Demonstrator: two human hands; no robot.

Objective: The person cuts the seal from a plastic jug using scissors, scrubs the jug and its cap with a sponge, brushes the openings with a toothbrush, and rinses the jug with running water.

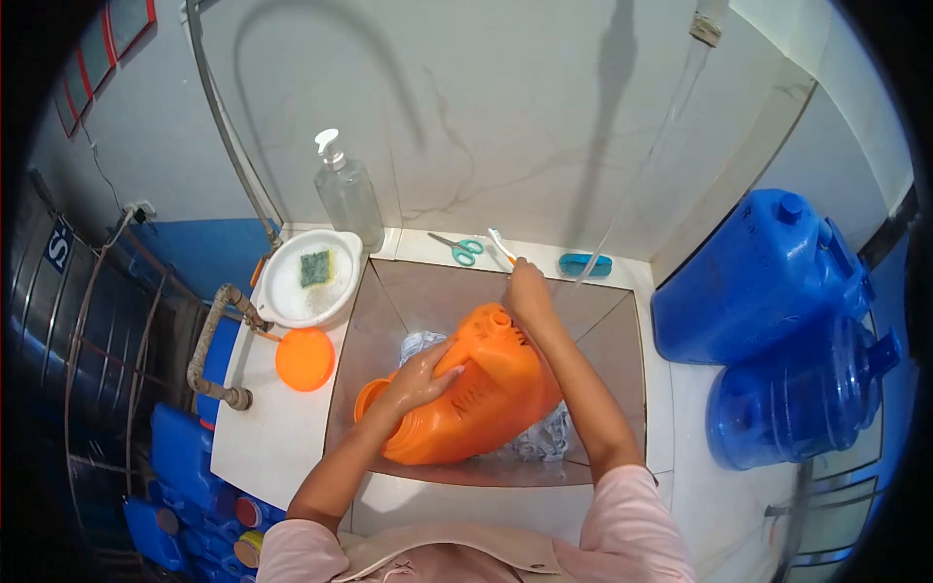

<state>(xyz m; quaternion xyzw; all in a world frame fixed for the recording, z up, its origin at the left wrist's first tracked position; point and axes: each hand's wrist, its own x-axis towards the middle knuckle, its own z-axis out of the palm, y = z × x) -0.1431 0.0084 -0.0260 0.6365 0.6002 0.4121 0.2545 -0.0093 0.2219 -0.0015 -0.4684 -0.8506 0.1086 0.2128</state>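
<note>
Orange jug (501, 389) tilted inside the sink (614, 342)
The left hand (423, 377) clasps its side; the right hand (529, 294) grips a toothbrush (501, 247) by the back edge (scissors (458, 247) close by), open room rightward.

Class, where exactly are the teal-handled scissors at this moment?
In the head view, the scissors lie on the white ledge behind the basin, between the pump bottle on the left and the toothbrush in the person's right hand.
</note>
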